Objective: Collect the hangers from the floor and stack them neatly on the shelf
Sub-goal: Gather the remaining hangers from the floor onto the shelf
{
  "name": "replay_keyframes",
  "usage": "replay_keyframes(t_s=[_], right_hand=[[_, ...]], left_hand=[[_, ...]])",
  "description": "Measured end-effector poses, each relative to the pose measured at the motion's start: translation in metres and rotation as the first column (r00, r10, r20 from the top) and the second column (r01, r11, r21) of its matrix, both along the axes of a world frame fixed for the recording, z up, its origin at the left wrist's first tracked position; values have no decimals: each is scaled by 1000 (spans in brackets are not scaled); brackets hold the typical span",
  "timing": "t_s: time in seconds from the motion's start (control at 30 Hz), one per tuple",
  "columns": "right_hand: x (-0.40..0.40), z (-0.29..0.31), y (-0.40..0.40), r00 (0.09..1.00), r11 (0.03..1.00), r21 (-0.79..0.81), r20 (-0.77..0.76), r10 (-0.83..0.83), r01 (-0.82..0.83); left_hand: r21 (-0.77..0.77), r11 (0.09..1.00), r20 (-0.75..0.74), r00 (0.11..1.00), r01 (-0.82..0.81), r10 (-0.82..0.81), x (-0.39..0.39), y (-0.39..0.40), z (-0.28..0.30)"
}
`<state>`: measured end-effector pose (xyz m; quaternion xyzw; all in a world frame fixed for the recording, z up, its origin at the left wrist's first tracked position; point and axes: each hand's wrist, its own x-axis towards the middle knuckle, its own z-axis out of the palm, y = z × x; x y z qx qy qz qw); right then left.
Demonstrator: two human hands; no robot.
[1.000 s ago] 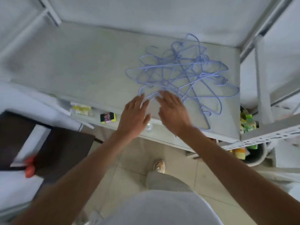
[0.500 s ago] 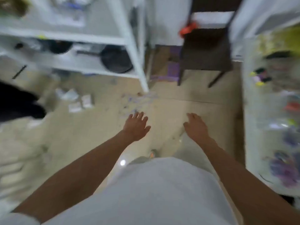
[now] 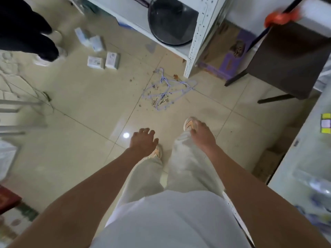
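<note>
Single head view, looking steeply down, floor [image 3: 80, 97] well below

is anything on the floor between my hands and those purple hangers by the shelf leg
Nothing visible blocks the way. The purple hangers lie on bare tile ahead of the left hand and right hand, with only small scattered debris around them. The white shelf leg stands just beyond them.

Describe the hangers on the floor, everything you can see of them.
The hangers are thin, pale lilac and wire-like, probably coated wire. A few lie flat in a loose tangle, hooks pointing different ways, on the beige tile floor just in front of the white shelf post. Brown crumbs of debris lie scattered over and around them. Neither hand touches them.
</note>
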<state>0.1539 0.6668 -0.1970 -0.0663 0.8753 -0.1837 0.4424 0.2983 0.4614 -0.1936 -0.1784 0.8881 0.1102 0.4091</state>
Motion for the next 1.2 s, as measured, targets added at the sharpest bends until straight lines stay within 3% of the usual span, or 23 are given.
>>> replay_keyframes(t_s=[0.23,0.37,0.53,0.73,0.93,1.1,1.2], right_hand=[[-89,-1,17,996,996,-14,-17,90,-90],[-137,-19,-7,959,956,74,30,283,-285],[-172,-60,-61,873,864,147,170,458,-482],[-204,-117,-126,899,887,161,151,412,-433],[-236,-186,-181,870,852,180,154,469,-491],[-258,-247,-197,783,741,252,179,596,-622],[-273,-298,-206,694,645,262,194,693,-718]], left_hand=[[63,975,46,977,-213,210,-77,30,-23],[82,914,-16,916,-398,400,-115,26,-30],[94,832,34,837,-547,546,-129,16,-50],[167,825,114,841,-541,529,-137,1,-98],[189,785,133,807,-590,575,-161,-22,-161],[210,760,175,788,-615,590,-182,-41,-227],[159,692,202,710,-704,675,-200,-56,-285]])
